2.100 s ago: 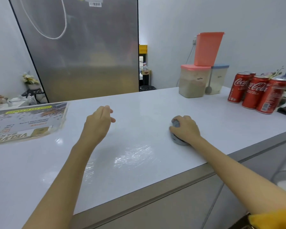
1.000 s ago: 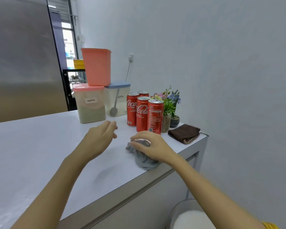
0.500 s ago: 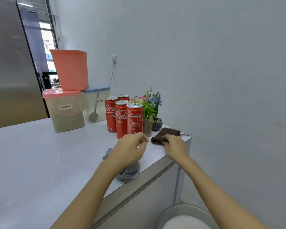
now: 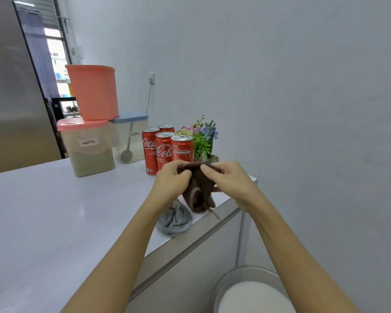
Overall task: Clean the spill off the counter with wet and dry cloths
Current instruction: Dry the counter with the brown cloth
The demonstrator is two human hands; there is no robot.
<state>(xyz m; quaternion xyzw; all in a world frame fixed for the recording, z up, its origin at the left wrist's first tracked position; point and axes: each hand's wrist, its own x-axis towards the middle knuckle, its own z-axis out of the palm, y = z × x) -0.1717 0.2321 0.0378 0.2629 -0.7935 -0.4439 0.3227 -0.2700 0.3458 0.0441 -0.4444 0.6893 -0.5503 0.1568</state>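
Two cloths mattered to us at this moment. We held the brown cloth [image 4: 197, 188] up in the air, over the near right corner of the counter [image 4: 54, 211]. Our left hand [image 4: 173, 179] pinched its top edge on one side, and our right hand [image 4: 229, 179] pinched the top edge on the other side. We think we held it this way to shake it open, so it would lie flat for wiping. It looked dry, so we guess it was the one for drying.

The brown cloth hung down from our fingers. Its long way ran from top to bottom, and its loose end pointed down at the counter edge. A thin thread [image 4: 213, 213] dangled from the bottom.

The gray cloth [image 4: 175, 221] lay bunched up on the counter, just under the brown one and right by the front edge. Nobody held it. We guess it was the wet one, put down where it would be easy to reach, but we could not tell for sure if it was wet.

Behind our hands stood four red cans [image 4: 165, 150] in a close group, with a little flower pot [image 4: 204, 141] beside them. Farther left were the see-through tubs [image 4: 88, 147] with a pink tub [image 4: 92, 91] stacked on top. Down on the floor sat a round bin [image 4: 251, 290].
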